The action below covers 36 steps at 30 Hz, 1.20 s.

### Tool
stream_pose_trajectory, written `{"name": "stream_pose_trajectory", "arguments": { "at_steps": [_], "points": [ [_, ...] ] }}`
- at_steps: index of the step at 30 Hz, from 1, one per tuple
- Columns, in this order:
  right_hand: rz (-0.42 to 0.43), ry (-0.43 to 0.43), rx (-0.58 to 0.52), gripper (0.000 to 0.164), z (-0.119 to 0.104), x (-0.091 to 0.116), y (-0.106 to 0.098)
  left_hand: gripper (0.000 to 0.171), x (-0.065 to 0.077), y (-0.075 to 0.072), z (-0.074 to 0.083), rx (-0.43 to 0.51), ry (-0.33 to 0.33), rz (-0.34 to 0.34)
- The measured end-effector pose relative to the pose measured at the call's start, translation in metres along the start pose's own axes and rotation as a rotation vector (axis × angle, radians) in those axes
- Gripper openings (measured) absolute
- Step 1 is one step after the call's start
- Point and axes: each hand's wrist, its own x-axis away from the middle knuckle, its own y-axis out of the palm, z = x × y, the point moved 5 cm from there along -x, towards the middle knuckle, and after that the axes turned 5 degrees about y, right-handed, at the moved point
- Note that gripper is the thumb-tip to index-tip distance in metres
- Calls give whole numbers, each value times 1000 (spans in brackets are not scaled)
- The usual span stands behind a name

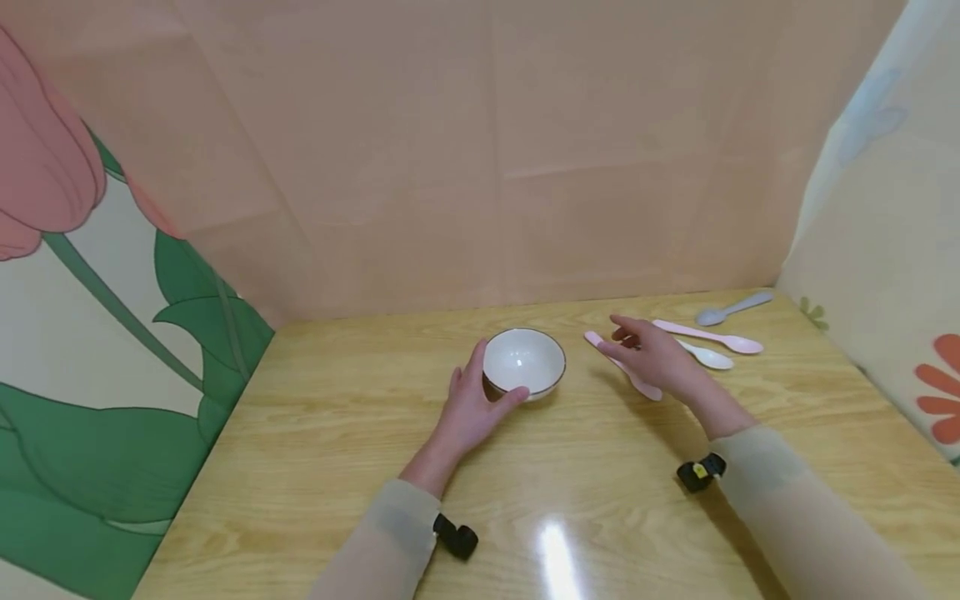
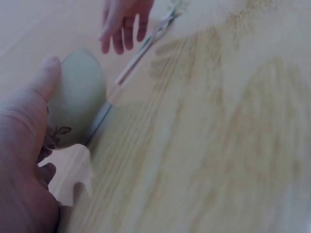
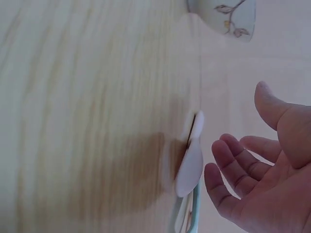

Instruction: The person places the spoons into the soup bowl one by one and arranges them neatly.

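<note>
**Bowl (image 1: 523, 358) held by the left hand; spoons lie loose on the right**

Bowl: upright on the table (image 1: 337, 467), near the middle. The left hand (image 1: 472, 408) grips it from the side, thumb and fingers spread round the outer wall. Glossy white inside, dark line at the rim, leaf pattern outside. Judged ceramic: stiff, of modest weight, breakable if dropped, and slick on the glaze. Recommended hold: thumb and fingers opposed across the outer wall, below the rim.

Near spoon (image 1: 645, 388): pink, on the table to the right of the bowl, beneath the right hand (image 1: 654, 354). That hand is relaxed, fingers loosely bent, grasping nothing; the right-wrist view shows a gap between fingers and spoon.

The second pink spoon (image 1: 742, 344), white spoon (image 1: 714, 359) and grey spoon (image 1: 711, 317) lie farther right. All four appear plastic: light, fairly stiff, smooth, liable to skid. Recommended hold: a pinch across the handle's two edges, midway along.
</note>
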Motion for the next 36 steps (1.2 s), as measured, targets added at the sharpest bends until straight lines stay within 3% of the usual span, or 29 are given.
{"name": "stream_pose_trajectory", "arguments": {
  "at_steps": [20,36],
  "points": [
    [-19,46,60,82,22,-7,-1,112,-1,2,2,7,6,0],
    [-80,61,104,76,24,-15,6,109,0,1,0,7,1,8]
  ]
}}
